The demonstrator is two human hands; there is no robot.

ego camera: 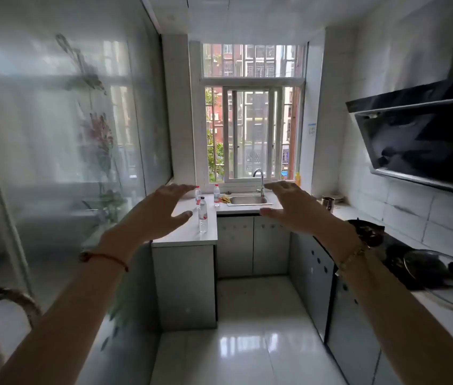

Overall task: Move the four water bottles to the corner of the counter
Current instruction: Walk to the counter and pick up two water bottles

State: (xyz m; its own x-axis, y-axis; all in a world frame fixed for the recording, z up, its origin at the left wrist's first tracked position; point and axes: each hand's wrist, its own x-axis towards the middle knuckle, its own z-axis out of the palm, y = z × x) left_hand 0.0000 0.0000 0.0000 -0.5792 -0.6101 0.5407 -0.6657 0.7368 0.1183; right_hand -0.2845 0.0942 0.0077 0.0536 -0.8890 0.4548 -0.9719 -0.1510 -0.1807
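Note:
Three clear water bottles with red labels show on the pale counter [189, 234] at the far left of the kitchen. The nearest bottle [203, 216] stands by the counter's inner edge. A second bottle [198, 196] stands behind it, and a third bottle [216, 193] stands beside the sink. My left hand [161, 209] is raised in the air, fingers spread, in front of the counter's left part and hiding some of it. My right hand [292, 207] is also raised and spread, in front of the sink's right side. Neither hand holds anything.
A steel sink [248, 200] with a tall tap [260, 182] sits under the window. A yellow cloth [225, 199] lies left of the sink. On the right counter are a metal cup [328, 203], a gas hob [369, 232] and a glass lid [441, 282]. A black range hood [425, 134] juts out above. A glass partition [58, 151] lines the left.

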